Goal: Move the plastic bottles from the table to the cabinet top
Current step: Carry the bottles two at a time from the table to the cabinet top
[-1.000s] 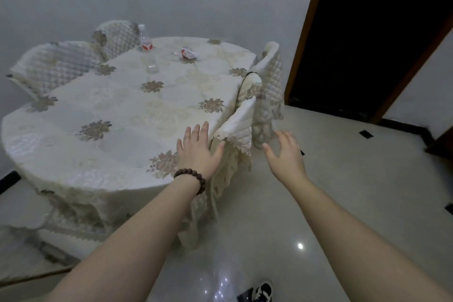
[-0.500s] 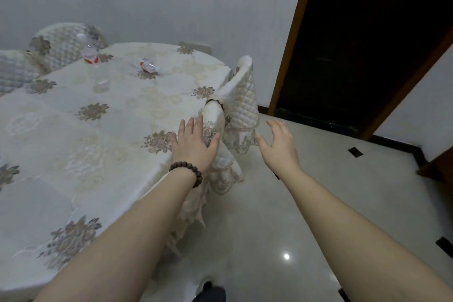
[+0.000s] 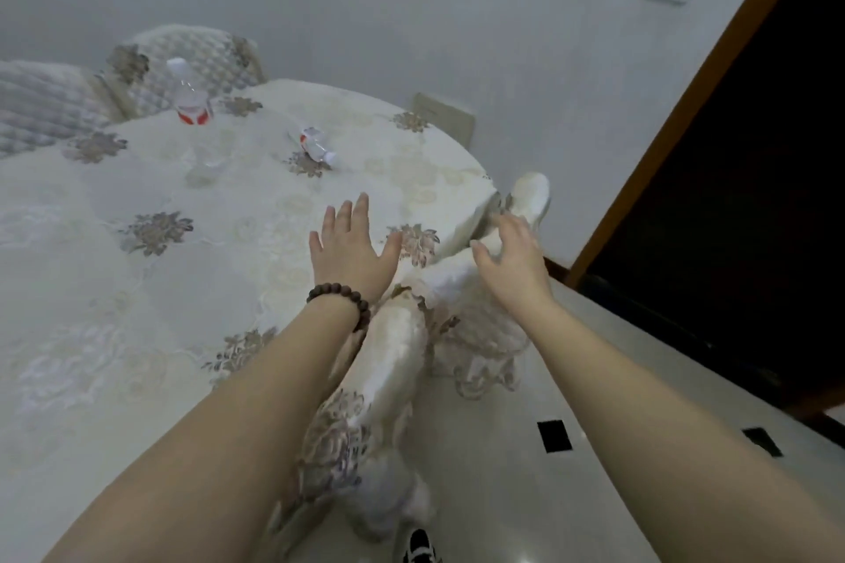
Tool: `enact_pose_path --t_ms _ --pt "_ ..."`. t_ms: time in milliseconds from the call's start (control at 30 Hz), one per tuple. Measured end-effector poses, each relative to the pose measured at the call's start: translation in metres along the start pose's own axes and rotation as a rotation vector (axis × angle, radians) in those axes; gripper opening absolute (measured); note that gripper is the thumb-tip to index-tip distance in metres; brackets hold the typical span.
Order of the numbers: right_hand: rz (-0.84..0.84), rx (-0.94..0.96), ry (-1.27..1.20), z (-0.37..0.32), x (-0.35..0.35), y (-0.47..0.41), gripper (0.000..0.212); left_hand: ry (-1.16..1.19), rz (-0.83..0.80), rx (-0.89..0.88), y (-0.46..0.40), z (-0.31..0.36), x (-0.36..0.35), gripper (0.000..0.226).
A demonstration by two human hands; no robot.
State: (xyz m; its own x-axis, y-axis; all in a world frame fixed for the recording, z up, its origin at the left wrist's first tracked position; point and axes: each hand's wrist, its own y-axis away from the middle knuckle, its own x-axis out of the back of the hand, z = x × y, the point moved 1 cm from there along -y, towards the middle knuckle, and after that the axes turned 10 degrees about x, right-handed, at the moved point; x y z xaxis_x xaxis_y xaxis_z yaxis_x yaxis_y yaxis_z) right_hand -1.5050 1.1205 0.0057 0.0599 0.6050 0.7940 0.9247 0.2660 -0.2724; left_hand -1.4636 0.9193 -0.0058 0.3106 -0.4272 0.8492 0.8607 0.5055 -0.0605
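Note:
Two clear plastic bottles with red-and-white labels are on the round table (image 3: 114,279), which wears a cream embroidered cloth. One bottle (image 3: 189,98) stands upright at the far edge. The other bottle (image 3: 314,144) lies on its side a little nearer, right of the first. My left hand (image 3: 350,254), with a bead bracelet at the wrist, hovers over the table's near right part, fingers spread and empty. My right hand (image 3: 514,258) is stretched out beside it over the table's right edge, fingers apart, holding nothing. Both bottles lie well beyond my hands. No cabinet is in view.
A covered chair (image 3: 393,357) is tucked against the table's right side, just below my hands. Two more quilted chairs (image 3: 192,55) stand at the far left. A dark doorway (image 3: 731,197) with a wooden frame opens on the right. The floor is glossy tile.
I have come closer to the table. Both hands have moved forward, the left one now over the tabletop. The bottles look nearer and have not moved.

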Motion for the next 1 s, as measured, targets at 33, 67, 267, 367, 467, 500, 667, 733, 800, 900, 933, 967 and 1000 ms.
enact_pose_path --t_ms 33,67,267,367,467,500,667,733,800,900,933,967,1000 --pt "-0.025 0.023 -0.008 0.001 -0.002 -0.022 0.053 -0.003 0.007 0.027 -0.013 0.004 -0.002 0.07" --pt "-0.048 0.045 -0.017 0.002 -0.004 -0.043 0.053 -0.007 0.016 0.052 -0.025 0.007 -0.003 0.07" --pt "-0.156 0.201 -0.065 0.001 -0.031 -0.138 0.052 -0.033 0.107 0.234 -0.082 0.003 0.002 0.07" --pt "-0.237 0.275 -0.115 -0.003 -0.053 -0.179 0.053 -0.033 0.161 0.333 -0.105 -0.006 0.002 0.07" --pt "-0.294 0.354 -0.167 -0.005 -0.078 -0.224 0.053 -0.042 0.209 0.444 -0.129 -0.014 -0.003 0.07" --pt "-0.312 0.378 -0.18 -0.005 -0.087 -0.241 0.053 -0.046 0.22 0.483 -0.138 -0.014 -0.006 0.07" --pt "-0.438 0.485 -0.231 0.001 -0.126 -0.326 0.053 -0.051 0.298 0.676 -0.184 -0.008 -0.02 0.071" --pt "-0.476 0.519 -0.249 0.002 -0.139 -0.357 0.053 -0.053 0.319 0.737 -0.201 -0.003 -0.024 0.072" --pt "-0.508 0.549 -0.267 0.002 -0.152 -0.385 0.053 -0.048 0.339 0.777 -0.216 0.002 -0.028 0.073" --pt "-0.554 0.638 -0.264 0.002 -0.173 -0.422 0.054 -0.015 0.367 0.815 -0.235 0.004 -0.03 0.072" --pt "-0.571 0.675 -0.246 0.002 -0.181 -0.435 0.055 -0.005 0.377 0.822 -0.241 0.003 -0.03 0.072" --pt "-0.586 0.716 -0.222 0.002 -0.189 -0.448 0.055 0.002 0.385 0.825 -0.247 0.0 -0.03 0.072" --pt "-0.604 0.761 -0.192 0.001 -0.198 -0.462 0.056 0.007 0.393 0.822 -0.252 -0.003 -0.03 0.072"
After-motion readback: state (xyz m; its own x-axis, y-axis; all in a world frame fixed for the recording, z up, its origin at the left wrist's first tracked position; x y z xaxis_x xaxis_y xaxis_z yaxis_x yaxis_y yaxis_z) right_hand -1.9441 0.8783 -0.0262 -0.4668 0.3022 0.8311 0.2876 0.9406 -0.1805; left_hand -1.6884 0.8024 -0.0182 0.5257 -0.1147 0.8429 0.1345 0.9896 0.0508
